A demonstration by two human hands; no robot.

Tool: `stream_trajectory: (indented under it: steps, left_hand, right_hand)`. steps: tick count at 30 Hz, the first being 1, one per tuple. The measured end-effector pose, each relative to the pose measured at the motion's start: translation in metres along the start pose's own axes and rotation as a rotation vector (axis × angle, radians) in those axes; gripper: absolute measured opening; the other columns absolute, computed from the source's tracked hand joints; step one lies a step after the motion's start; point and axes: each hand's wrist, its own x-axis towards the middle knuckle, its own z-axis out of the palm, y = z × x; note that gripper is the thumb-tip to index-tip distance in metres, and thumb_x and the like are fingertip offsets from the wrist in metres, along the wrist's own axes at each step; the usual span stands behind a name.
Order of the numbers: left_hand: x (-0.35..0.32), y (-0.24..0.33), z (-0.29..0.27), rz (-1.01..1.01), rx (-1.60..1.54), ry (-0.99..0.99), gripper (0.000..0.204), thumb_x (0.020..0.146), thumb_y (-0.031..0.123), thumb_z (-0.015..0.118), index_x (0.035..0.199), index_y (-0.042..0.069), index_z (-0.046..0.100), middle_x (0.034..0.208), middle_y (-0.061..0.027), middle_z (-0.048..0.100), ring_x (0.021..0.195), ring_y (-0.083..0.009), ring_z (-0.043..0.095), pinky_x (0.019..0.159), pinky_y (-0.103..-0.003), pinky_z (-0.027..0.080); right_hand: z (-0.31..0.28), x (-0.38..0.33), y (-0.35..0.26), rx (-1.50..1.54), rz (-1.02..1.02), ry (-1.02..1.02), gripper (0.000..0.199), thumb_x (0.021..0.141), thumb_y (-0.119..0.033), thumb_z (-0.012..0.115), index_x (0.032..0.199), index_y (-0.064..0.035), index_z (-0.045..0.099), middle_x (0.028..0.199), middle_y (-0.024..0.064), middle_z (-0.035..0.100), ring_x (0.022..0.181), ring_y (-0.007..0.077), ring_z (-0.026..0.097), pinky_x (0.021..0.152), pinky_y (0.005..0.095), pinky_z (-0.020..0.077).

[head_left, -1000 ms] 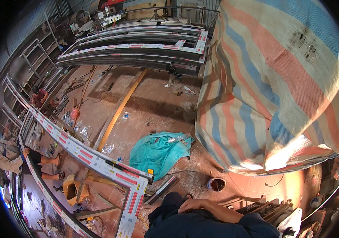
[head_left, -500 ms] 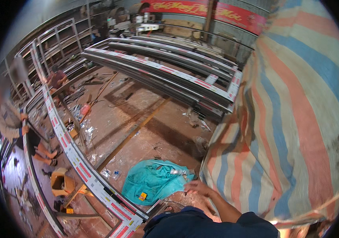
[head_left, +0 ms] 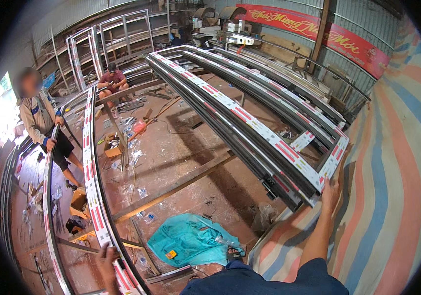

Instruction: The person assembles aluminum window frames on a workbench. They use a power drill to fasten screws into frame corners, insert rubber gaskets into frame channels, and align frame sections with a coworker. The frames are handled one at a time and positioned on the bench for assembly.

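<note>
The left hand rests on the near end of a long grey metal frame with red and white stickers; its fingers curl over the bar. A crumpled teal plastic sheet lies on the brown floor just beside it. The right hand is up, fingers spread flat on the corner of a big stack of grey metal frames, next to a striped cloth cover. Far off, two other people are by more frames
</note>
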Motion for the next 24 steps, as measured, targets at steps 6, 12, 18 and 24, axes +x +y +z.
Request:
stream_trajectory:
  steps: [6, 12, 18, 24]
  left_hand:
    - [-0.034, -0.041, 0.209, -0.334, -0.074, -0.355, 0.043, 0.103, 0.022, 0.075, 0.137, -0.002, 0.068, 0.111, -0.0116, 0.079, 0.087, -0.0192, 0.077, 0.075, -0.029, 0.058]
    - [-0.073, -0.028, 0.352, -0.447, -0.022, -0.689, 0.051, 0.102, 0.027, 0.078, 0.142, -0.003, 0.066, 0.119, -0.0140, 0.077, 0.105, -0.0209, 0.074, 0.093, -0.034, 0.057]
    - [-0.090, -0.041, 0.375, -0.368, 0.245, -0.783, 0.059, 0.102, 0.038, 0.075, 0.143, -0.003, 0.066, 0.126, -0.0194, 0.076, 0.113, -0.0244, 0.073, 0.096, -0.036, 0.057]
    - [-0.107, -0.027, 0.370, -0.493, 0.401, -0.688, 0.063, 0.100, 0.041, 0.078, 0.143, -0.004, 0.066, 0.124, -0.0202, 0.077, 0.106, -0.0251, 0.075, 0.091, -0.036, 0.058]
  right_hand:
    - [0.034, 0.058, 0.077, 0.446, 0.396, -0.356, 0.034, 0.101, -0.037, 0.072, 0.100, -0.0026, 0.072, 0.081, 0.0090, 0.072, 0.060, 0.0193, 0.067, 0.053, 0.0348, 0.0502]
    - [0.041, 0.072, 0.073, 0.683, 0.468, -0.418, 0.031, 0.100, -0.034, 0.074, 0.106, -0.0039, 0.071, 0.081, 0.0042, 0.071, 0.055, 0.0145, 0.064, 0.045, 0.0312, 0.0459]
    - [0.032, 0.073, 0.057, 0.678, 0.538, -0.553, 0.033, 0.100, -0.028, 0.074, 0.119, -0.0004, 0.071, 0.096, 0.0061, 0.075, 0.068, 0.0135, 0.068, 0.056, 0.0296, 0.0525]
    - [0.008, 0.059, 0.014, 0.669, 0.524, -0.575, 0.030, 0.100, -0.025, 0.072, 0.117, 0.0003, 0.072, 0.089, 0.0038, 0.073, 0.065, 0.0118, 0.066, 0.053, 0.0272, 0.0482]
